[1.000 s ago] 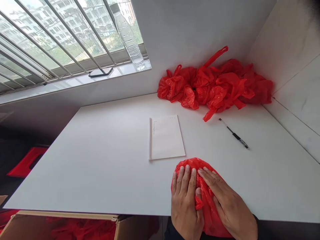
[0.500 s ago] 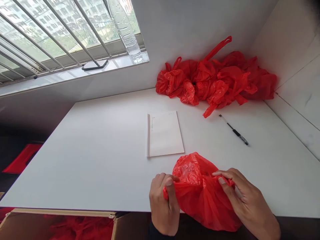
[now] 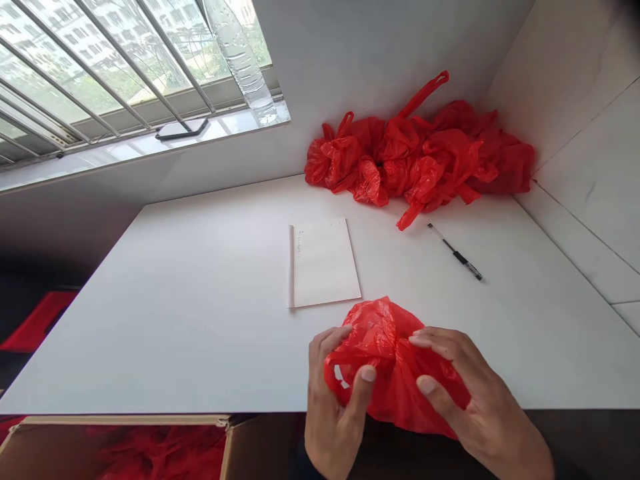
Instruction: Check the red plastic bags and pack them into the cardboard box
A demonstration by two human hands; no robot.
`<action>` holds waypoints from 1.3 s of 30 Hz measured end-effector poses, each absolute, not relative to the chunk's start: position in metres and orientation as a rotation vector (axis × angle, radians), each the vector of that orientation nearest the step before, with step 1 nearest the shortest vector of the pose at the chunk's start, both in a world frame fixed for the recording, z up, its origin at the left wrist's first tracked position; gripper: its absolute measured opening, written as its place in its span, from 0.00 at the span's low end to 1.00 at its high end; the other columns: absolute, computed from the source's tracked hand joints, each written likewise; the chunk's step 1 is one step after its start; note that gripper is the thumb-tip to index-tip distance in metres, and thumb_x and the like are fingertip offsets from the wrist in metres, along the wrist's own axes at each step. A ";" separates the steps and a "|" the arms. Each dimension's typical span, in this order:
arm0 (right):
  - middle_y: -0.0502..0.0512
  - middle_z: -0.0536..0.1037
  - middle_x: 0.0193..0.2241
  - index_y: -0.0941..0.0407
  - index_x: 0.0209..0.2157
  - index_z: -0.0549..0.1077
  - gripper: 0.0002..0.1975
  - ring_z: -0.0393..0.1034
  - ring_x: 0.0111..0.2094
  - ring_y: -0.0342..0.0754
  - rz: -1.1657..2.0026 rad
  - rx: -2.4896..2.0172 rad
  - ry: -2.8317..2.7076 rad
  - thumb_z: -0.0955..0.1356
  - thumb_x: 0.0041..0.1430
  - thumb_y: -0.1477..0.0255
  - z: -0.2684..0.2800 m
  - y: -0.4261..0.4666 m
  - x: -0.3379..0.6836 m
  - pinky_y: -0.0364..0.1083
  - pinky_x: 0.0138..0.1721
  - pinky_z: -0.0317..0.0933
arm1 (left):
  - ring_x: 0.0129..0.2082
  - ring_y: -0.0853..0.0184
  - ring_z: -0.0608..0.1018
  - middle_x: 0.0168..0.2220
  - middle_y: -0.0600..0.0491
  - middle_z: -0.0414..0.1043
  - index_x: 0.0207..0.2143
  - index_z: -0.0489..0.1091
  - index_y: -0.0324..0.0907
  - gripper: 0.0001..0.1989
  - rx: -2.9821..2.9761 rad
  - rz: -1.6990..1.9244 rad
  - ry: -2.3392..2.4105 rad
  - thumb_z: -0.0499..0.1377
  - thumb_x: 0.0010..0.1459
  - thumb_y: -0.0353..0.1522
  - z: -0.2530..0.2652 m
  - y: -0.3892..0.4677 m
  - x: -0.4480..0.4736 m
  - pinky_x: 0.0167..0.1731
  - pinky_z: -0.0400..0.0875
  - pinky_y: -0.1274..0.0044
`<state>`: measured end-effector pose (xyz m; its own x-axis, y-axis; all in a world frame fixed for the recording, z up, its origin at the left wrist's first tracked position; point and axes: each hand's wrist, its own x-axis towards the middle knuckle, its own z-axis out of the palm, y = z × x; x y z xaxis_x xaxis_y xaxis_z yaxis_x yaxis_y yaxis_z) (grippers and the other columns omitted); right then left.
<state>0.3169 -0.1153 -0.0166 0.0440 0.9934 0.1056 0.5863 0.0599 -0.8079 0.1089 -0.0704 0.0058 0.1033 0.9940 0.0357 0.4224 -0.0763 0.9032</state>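
A knotted red plastic bag [image 3: 390, 353] lies at the table's front edge, bulging over it, with a small handle loop sticking out at its left. My left hand [image 3: 333, 400] cups its left side, fingers behind the loop and thumb in front. On the right, my right hand [image 3: 467, 393] curves round the bag, fingertips on top near the knot and thumb against the front. Plastic lies between thumb and fingers of both hands. What is inside the bag cannot be made out.
A white notebook [image 3: 325, 267] and a pen [image 3: 456, 253] lie on the white table [image 3: 200, 300]. Several knotted red bags [image 3: 415, 157] are heaped against the back wall. Below left stands a cardboard box [image 3: 125, 420] with red plastic inside. A bottle [image 3: 247, 73] and phone [image 3: 181, 129] rest on the sill.
Both hands have loosened their pinch on the bag's ends and now cup its sides. The left handle loop has come free of the fingers. The view has shifted slightly.
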 end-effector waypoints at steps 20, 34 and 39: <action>0.50 0.74 0.49 0.46 0.53 0.69 0.15 0.71 0.46 0.48 1.229 -1.513 -1.018 0.66 0.68 0.57 -0.020 -0.120 0.338 0.41 0.45 0.67 | 0.62 0.50 0.72 0.64 0.39 0.65 0.68 0.58 0.43 0.31 0.576 1.029 1.158 0.49 0.68 0.49 -0.004 -0.107 0.132 0.58 0.71 0.59; 0.51 0.58 0.67 0.40 0.66 0.54 0.32 0.55 0.66 0.53 1.435 -1.374 -0.991 0.70 0.65 0.56 -0.009 -0.122 0.328 0.49 0.63 0.60 | 0.49 0.56 0.80 0.50 0.45 0.78 0.49 0.76 0.42 0.17 0.422 1.007 0.920 0.67 0.59 0.36 0.002 -0.085 0.154 0.55 0.70 0.67; 0.54 0.67 0.62 0.45 0.62 0.63 0.28 0.64 0.60 0.56 1.571 -1.278 -0.879 0.71 0.64 0.58 0.000 -0.116 0.328 0.52 0.60 0.64 | 0.52 0.55 0.79 0.51 0.44 0.78 0.51 0.74 0.40 0.18 0.439 0.982 0.946 0.66 0.61 0.37 0.003 -0.087 0.155 0.55 0.70 0.66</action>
